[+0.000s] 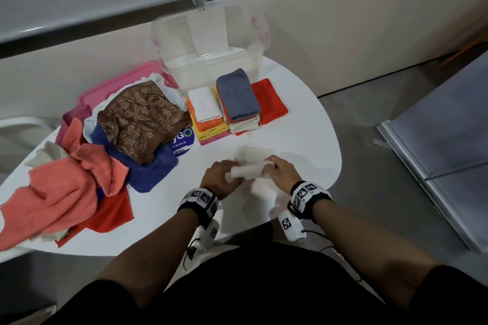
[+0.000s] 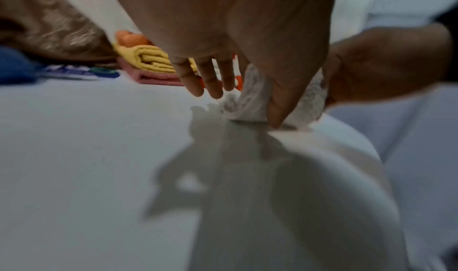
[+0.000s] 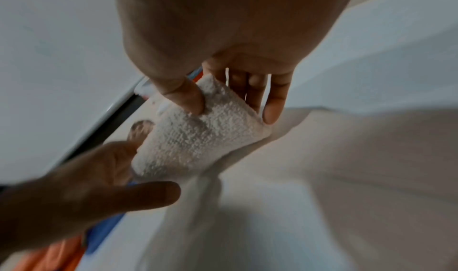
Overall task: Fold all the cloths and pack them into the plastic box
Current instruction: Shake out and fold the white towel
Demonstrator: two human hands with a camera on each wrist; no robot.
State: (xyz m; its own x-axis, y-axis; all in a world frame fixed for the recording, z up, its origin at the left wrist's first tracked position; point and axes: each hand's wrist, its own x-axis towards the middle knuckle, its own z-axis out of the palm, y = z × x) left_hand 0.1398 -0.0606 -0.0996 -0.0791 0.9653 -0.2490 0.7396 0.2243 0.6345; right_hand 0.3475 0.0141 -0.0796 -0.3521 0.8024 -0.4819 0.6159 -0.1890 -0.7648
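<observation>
A white terry cloth (image 1: 249, 169) is lifted off the white table (image 1: 303, 124) in front of me, its fold held up between both hands. My left hand (image 1: 227, 174) pinches its left end; in the left wrist view the thumb presses into the cloth (image 2: 247, 101). My right hand (image 1: 272, 166) pinches the right end between thumb and fingers (image 3: 270, 116), with the cloth (image 3: 198, 136) bunched there. The rest of the cloth hangs down toward me. The clear plastic box (image 1: 211, 42) stands at the table's far edge.
Stacks of folded cloths (image 1: 211, 113) with a grey one (image 1: 237, 95) on top sit before the box, beside a red one (image 1: 272, 100). A heap of unfolded cloths (image 1: 111, 145) covers the table's left, over a pink lid (image 1: 118, 82).
</observation>
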